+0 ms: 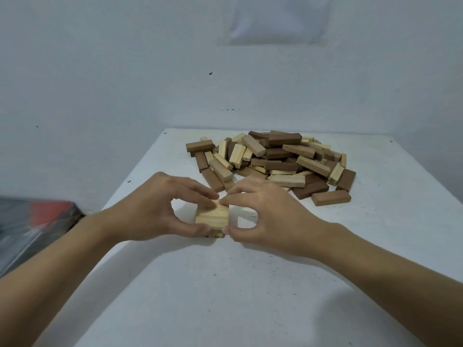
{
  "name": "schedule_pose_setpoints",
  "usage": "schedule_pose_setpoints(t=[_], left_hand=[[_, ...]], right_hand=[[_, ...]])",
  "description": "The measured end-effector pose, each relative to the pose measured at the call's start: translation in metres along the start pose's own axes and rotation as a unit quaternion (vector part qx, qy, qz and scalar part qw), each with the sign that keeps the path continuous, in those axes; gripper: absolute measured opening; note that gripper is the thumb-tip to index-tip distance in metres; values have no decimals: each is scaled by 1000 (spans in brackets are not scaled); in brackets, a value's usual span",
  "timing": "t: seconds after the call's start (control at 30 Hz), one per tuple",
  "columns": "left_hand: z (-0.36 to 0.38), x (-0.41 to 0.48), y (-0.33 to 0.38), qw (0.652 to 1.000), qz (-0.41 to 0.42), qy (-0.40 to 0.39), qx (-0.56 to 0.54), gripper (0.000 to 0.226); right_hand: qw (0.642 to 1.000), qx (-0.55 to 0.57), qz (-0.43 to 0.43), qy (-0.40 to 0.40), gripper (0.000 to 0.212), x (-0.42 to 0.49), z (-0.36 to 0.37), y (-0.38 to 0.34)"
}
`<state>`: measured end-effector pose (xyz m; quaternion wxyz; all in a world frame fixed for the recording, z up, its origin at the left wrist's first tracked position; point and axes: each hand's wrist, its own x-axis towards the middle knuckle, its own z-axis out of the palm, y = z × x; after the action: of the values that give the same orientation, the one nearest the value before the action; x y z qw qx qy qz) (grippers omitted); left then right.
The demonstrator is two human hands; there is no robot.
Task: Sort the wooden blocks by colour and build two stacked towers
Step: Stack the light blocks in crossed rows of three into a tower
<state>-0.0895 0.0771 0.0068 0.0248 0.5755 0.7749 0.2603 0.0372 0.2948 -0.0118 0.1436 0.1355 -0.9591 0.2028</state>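
The white counter carries a mixed pile of light and dark blocks at far right. Nearer, the left hand and right hand pinch the light-block stack from its 2 sides, thumbs at its near edge, fingers curled over its top.

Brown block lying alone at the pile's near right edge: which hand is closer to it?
Right. The right hand sits just left of the brown block, not touching; the left hand is farther left, across the light blocks both hands pinch.
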Motion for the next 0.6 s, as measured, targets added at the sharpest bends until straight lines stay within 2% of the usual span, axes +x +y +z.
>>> schedule_pose_setpoints(t=[0.23,0.5,0.6], left_hand=[[12,-8,-19,999,-33,-21,-37,35],[15,-17,-21,995,-53,-26,-84,42],[21,-19,-24,995,-37,1,-88,43]], right_hand=[[999,-23,19,-41,48,6,11,-2],[998,18,46,-37,46,7,12,-1],[998,21,46,-46,49,7,14,-1]])
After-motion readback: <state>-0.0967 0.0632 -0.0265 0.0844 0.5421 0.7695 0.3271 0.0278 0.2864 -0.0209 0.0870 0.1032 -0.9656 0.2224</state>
